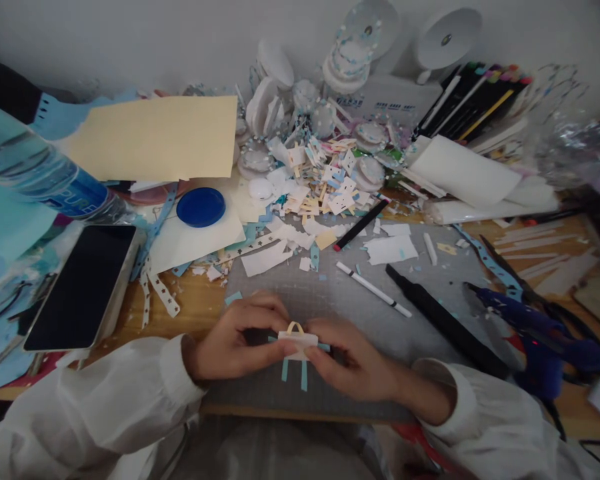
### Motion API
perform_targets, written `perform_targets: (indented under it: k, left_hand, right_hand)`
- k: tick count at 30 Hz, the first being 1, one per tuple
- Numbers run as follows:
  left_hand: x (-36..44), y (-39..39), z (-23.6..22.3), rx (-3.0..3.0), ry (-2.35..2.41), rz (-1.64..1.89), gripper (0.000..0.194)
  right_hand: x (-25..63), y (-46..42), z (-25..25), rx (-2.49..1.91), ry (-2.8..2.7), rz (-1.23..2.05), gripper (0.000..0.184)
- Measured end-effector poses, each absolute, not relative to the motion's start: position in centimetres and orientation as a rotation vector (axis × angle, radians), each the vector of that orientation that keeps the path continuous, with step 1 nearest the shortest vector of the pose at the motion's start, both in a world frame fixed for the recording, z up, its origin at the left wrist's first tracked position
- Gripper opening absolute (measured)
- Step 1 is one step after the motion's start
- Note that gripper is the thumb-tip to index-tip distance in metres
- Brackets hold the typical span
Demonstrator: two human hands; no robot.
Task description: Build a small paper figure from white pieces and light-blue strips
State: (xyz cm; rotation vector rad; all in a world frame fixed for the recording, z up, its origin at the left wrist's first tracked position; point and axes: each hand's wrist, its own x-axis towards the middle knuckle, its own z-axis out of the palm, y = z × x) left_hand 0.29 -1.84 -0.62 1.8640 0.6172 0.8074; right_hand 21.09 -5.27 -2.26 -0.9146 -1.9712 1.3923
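Note:
Between my two hands is a small white paper figure (299, 338) with a yellow paper loop on top and light blue strips sticking out at the sides and bottom. My left hand (245, 339) pinches its left part between thumb and fingers. On the other side my right hand (353, 357) grips it the same way, thumb on the front face. Both thumbs cover part of the front. The figure is held just above the grey cutting mat (325, 287), near the table's front edge.
A phone (83, 283) and water bottle (70, 180) stand left, near a blue lid (201, 207). A white pen (373, 289), black pen-like tool (445, 320) and blue glue gun (535, 333) lie right. Paper cut-outs (325, 177) are heaped behind; yellow card (165, 137) lies back left.

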Motion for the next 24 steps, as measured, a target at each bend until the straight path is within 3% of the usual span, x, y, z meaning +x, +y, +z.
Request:
perform_targets:
  k: [5, 13, 24]
  left_hand:
    - [0.27, -1.87, -0.47, 1.902, 0.588, 0.825, 0.022]
    - [0.25, -1.96, -0.74, 1.891, 0.582, 0.793, 0.028]
    - [0.02, -1.87, -0.42, 1.889, 0.602, 0.831, 0.019]
  right_hand:
    - [21.26, -4.89, -2.1, -0.851, -1.957, 1.461, 0.031]
    - [20.96, -5.03, -1.97, -0.885, -1.939, 1.304, 0.031]
    - [21.21, -5.09, -2.16, -0.9, -1.947, 1.361, 0.025]
